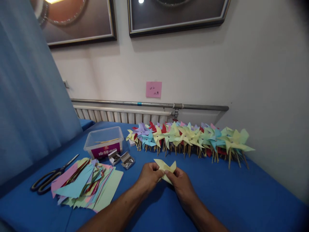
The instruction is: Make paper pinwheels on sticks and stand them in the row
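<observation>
Between my two hands is a pale yellow paper pinwheel (165, 166), its corners folded inward and its points sticking out. My left hand (150, 175) pinches its left side, thumb near the middle. On the right side my right hand (180, 181) grips it, the thumb also close to the centre. Whether a pin or stick is in the pinwheel I cannot tell. Beyond my hands stand many finished pinwheels (184, 137) on thin sticks. Two small boxes of metal pins, a silver one (127, 161) and a darker one (115, 158), lie open to the left.
A stack of coloured paper sheets (89, 185) lies at left, with black-handled scissors (54, 175) beside it. Behind is a clear plastic tub (103, 138) with a few sticks inside. A radiator (120, 114) and pipe run along the wall; a blue curtain (31, 90) hangs at left.
</observation>
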`<state>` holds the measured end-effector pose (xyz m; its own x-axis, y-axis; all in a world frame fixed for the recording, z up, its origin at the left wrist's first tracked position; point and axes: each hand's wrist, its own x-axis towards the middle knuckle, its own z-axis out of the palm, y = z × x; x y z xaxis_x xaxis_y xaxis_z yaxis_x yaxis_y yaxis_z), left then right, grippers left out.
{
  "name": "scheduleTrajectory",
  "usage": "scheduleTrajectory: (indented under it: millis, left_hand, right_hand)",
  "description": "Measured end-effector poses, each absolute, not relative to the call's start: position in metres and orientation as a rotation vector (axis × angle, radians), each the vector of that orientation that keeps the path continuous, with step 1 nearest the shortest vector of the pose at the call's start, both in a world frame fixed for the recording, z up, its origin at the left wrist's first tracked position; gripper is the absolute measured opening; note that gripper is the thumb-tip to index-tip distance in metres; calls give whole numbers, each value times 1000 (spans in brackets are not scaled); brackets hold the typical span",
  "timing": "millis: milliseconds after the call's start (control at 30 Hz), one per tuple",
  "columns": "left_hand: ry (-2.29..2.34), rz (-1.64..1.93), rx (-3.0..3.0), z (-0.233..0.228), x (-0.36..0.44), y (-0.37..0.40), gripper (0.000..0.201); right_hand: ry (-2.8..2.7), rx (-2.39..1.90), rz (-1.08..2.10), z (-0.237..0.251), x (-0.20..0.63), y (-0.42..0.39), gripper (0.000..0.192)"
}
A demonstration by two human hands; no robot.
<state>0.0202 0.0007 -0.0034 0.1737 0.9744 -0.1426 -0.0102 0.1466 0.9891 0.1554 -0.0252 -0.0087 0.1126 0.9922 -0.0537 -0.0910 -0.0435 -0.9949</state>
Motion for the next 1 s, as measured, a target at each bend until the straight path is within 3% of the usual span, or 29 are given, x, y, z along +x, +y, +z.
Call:
scheduleTrajectory:
  millis: [100, 233, 367, 500, 1000]
  left_hand:
    - [1207, 944, 1325, 4, 9, 4, 17]
    - [1489, 767, 1992, 32, -29, 15, 14]
    - [2002, 296, 2273, 56, -71, 25, 26]
    - [2093, -33, 2267, 59, -90, 30, 32]
    - [2020, -134, 2304, 47, -81, 48, 30]
  right_hand:
    - [-1003, -1238, 1199, -10, 157, -24, 35]
    - [-962, -1247, 1171, -11, 163, -20, 37]
    - [-969, -1266, 1159, -20, 169, -14, 43]
    - [-1011, -1263, 1139, -29, 171, -9, 46]
    - [-1082, -1251, 1098, -34, 171, -6, 41]
